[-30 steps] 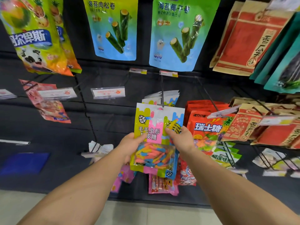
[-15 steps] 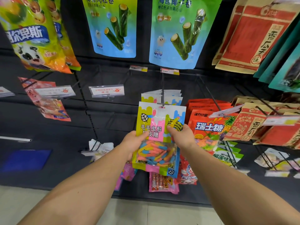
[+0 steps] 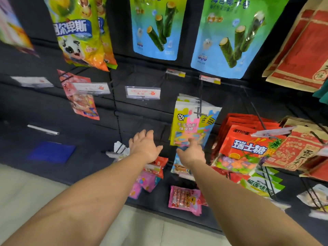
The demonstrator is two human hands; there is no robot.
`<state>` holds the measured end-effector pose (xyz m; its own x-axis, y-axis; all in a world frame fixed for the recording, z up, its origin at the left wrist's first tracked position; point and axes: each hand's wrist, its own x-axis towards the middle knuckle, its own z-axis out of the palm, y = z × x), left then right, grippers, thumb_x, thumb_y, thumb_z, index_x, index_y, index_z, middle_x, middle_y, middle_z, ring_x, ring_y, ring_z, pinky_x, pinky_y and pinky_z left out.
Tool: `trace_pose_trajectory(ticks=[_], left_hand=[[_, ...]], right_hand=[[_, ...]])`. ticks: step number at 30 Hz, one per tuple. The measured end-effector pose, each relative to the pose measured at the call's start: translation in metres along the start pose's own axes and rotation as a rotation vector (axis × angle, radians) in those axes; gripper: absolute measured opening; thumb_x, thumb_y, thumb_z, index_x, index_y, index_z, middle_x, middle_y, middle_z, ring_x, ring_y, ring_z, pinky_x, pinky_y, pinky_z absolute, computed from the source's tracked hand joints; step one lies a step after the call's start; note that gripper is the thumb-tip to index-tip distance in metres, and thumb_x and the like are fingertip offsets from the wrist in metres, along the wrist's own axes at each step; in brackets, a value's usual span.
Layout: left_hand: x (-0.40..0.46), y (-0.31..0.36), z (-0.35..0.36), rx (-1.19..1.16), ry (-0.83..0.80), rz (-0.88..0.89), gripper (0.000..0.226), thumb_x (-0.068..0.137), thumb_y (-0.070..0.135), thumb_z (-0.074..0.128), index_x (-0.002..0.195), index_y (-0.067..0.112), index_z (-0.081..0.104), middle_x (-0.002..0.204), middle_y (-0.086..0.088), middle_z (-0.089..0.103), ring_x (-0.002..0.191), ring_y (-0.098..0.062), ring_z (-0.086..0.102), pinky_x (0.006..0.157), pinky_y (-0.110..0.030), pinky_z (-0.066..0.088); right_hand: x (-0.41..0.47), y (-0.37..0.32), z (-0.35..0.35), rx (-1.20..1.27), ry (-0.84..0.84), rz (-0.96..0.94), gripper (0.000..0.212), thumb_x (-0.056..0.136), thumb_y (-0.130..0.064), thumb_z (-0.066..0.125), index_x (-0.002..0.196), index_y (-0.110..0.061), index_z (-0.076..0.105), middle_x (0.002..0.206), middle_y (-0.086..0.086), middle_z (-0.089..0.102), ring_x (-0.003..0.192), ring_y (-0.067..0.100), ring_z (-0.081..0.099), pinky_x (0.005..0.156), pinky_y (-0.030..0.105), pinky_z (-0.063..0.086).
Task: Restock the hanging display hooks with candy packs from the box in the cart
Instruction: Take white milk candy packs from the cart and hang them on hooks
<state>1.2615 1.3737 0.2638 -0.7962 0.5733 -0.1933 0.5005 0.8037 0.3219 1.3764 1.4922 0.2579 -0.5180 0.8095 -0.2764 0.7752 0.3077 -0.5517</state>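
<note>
Head view. The gummy-worm candy pack (image 3: 190, 125) hangs on the display hook (image 3: 201, 103), at the front of a short stack of like packs on that same hook. It hangs slightly tilted, its lower edge swung toward the viewer's left. Neither hand holds it.

The left hand (image 3: 144, 145) is below and to the left of the pack, apart from it, fingers spread and relaxed, holding nothing. The right hand (image 3: 191, 153) is just under the pack's lower edge, fingers loosely extended; the fingertips lie at or very near the clear window of the pack, and contact cannot be confirmed owing to motion blur. It grips nothing.

To the right of the pack hang the red candy packs (image 3: 248, 148) on a neighbouring hook. To its upper left sits a price tag holder (image 3: 142, 93) on a hook with no stock. The box and cart are not in view.

Handling assessment: the pack appears light, a thin flexible film pouch with loose sweets settling in the lower half, so it will sag and swing if taken low. The film looks glossy and likely slippery. The best hold is judged to be the flat header on either side of the hang hole, pinched with both hands, which keeps the hole square to the hook tip.
</note>
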Motion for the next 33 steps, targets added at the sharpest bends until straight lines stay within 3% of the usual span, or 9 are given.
trace_pose_trajectory(ticks=[7,13,23,33], left_hand=[[-0.019,-0.121,-0.043,0.098,0.010,-0.154,0.077,0.096,0.061,0.049,0.159,0.023,0.023,0.167,-0.007,0.021,0.153,-0.029,0.019,0.122,-0.047,0.017],[-0.054,-0.274,-0.085,0.047,0.060,-0.424,0.077,0.094,0.061,0.052,0.157,0.024,0.026,0.163,-0.005,0.029,0.150,-0.030,0.026,0.119,-0.047,0.022],[-0.160,-0.553,-0.200,0.036,0.165,-0.812,0.071,0.097,0.058,0.051,0.154,0.021,0.031,0.160,-0.010,0.033,0.147,-0.034,0.032,0.119,-0.050,0.027],[-0.211,-0.722,-0.240,-0.034,0.248,-1.040,0.069,0.096,0.057,0.051,0.152,0.022,0.035,0.155,-0.009,0.041,0.143,-0.033,0.037,0.115,-0.047,0.031]], right_hand=[[-0.035,-0.118,0.075,-0.433,-0.160,-0.488,0.076,0.091,-0.047,0.060,0.154,-0.030,0.021,0.157,0.008,0.027,0.144,0.032,0.024,0.114,0.046,0.027],[-0.093,-0.243,0.171,-0.592,-0.296,-0.755,0.077,0.092,-0.047,0.059,0.154,-0.030,0.019,0.157,0.007,0.027,0.143,0.030,0.026,0.112,0.044,0.029],[-0.259,-0.476,0.355,-0.556,-0.493,-1.101,0.073,0.092,-0.046,0.058,0.154,-0.032,0.022,0.156,0.005,0.031,0.142,0.030,0.030,0.112,0.046,0.033],[-0.355,-0.608,0.485,-0.580,-0.627,-1.279,0.070,0.093,-0.046,0.058,0.153,-0.032,0.024,0.155,0.005,0.031,0.142,0.029,0.029,0.111,0.042,0.030]])
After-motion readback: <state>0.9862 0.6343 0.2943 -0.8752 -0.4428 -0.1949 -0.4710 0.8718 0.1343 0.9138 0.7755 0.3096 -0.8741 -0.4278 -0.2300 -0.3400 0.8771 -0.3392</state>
